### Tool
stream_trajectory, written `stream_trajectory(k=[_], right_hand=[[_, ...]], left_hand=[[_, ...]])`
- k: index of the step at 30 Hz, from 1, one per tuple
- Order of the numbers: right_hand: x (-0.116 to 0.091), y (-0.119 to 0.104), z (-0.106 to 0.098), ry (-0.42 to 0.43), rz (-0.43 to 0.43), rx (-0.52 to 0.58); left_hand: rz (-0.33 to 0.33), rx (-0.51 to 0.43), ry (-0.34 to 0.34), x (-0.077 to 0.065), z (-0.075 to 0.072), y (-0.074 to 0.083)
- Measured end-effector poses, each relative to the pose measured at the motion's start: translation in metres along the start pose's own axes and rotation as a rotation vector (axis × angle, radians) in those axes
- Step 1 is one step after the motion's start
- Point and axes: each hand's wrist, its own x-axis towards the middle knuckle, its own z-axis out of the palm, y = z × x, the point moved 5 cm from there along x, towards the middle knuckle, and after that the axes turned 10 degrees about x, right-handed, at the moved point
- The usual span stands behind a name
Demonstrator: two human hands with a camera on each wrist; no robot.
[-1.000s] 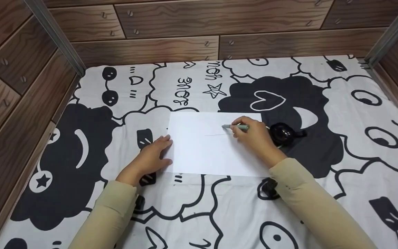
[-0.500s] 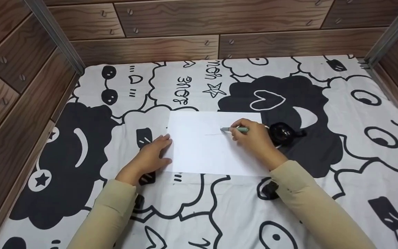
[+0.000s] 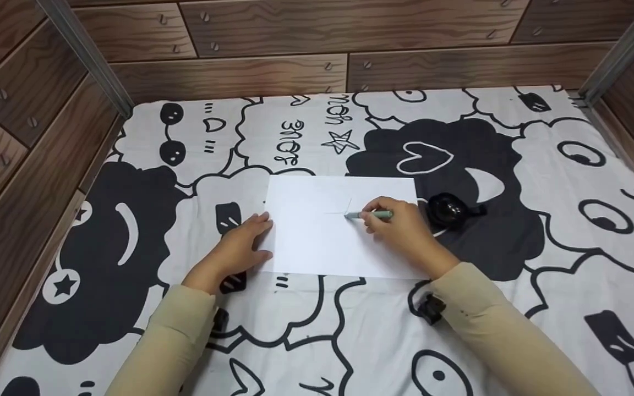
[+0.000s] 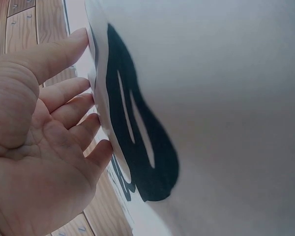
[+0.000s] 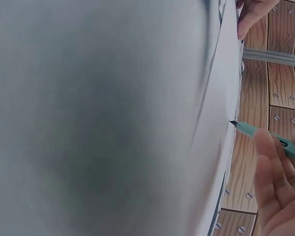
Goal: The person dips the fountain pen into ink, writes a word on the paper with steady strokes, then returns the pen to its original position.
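Note:
A white sheet of paper [image 3: 306, 247] lies on the patterned cloth, bearing a thin horizontal line and a short slanted stroke that meet near its centre. My right hand [image 3: 397, 228] pinches a green fountain pen [image 5: 248, 130], its dark nib at the paper by the lower end of the slanted stroke. Along the sheet's left edge rests my left hand [image 3: 240, 247], fingers spread and relaxed, fingertips on the margin. In the left wrist view, the fingers [image 4: 71, 110] of that hand reach down to the surface, holding nothing.
Just right of the sheet sits a glossy black round object [image 3: 448, 210] with a short stub. The black-and-white cartoon cloth [image 3: 295, 319] covers the table. Wood-print panels [image 3: 273, 27] and metal posts [image 3: 88, 60] bound the back and sides.
My right hand has drawn the pen down and slightly left across the paper, and a slanted stroke now shows above the nib. The left hand stays at the sheet's edge.

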Motion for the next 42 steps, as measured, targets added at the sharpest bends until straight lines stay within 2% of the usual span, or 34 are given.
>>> stream_trajectory(k=[9, 18, 24, 36, 39, 42], right_hand=[[-0.006, -0.003, 0.009, -0.05, 0.0, 0.026], [-0.012, -0.012, 0.02, -0.127, -0.073, 0.03], [-0.014, -0.016, 0.025, -0.166, -0.086, 0.052], [-0.013, -0.014, 0.028, -0.181, -0.091, 0.088], [-0.012, -0.013, 0.025, -0.164, -0.091, 0.098], [-0.008, -0.014, 0.019, -0.114, -0.118, 0.078]], left_hand=[[-0.006, -0.006, -0.004, 0.001, -0.001, -0.001], [0.009, -0.001, 0.002, 0.001, -0.001, 0.0], [-0.004, 0.003, -0.009, 0.001, -0.001, -0.001], [0.012, 0.0, 0.012, -0.001, -0.001, -0.001], [0.015, -0.005, 0.006, -0.001, 0.0, -0.001], [0.007, -0.003, -0.001, 0.0, 0.0, -0.001]])
